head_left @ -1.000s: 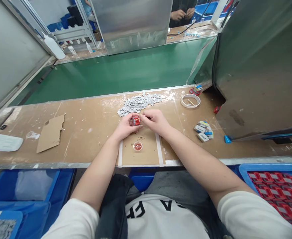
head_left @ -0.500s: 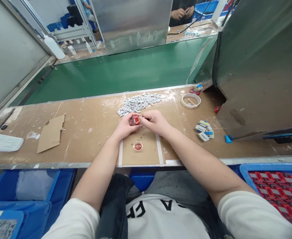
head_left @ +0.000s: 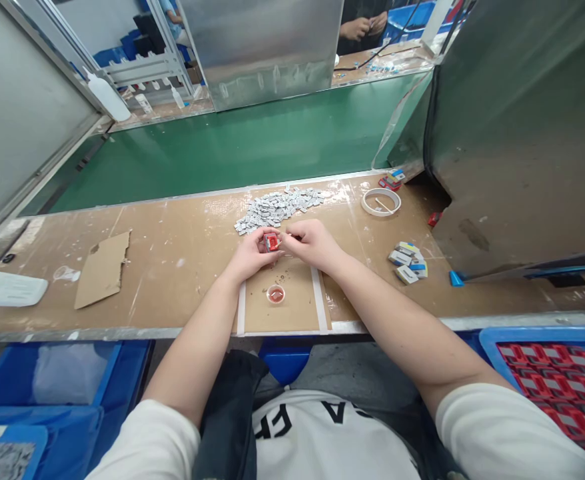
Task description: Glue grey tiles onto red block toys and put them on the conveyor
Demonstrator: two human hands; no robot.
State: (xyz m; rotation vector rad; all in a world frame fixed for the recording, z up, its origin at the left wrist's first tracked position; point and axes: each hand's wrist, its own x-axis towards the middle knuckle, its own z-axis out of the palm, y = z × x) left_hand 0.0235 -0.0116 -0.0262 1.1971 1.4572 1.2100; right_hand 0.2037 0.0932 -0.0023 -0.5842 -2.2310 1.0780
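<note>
My left hand (head_left: 250, 255) holds a small red square part (head_left: 272, 241) above the brown workbench (head_left: 172, 253). My right hand (head_left: 312, 244) meets it from the right, fingertips pinched against the red part; what they pinch is too small to tell. Just beyond the hands lies a heap of several small grey pieces (head_left: 277, 206). Below the hands a small round dish with red liquid (head_left: 275, 294) sits on a taped cardboard pad (head_left: 297, 303).
A white tape ring (head_left: 381, 201), several small coloured parts (head_left: 409, 261) and a grey metal housing (head_left: 517, 133) lie to the right. A cardboard scrap (head_left: 102, 268) lies left. A green conveyor belt (head_left: 232, 147) runs behind. A blue bin of red parts (head_left: 557, 380) is at lower right. Another person's hands (head_left: 365, 27) work at far back.
</note>
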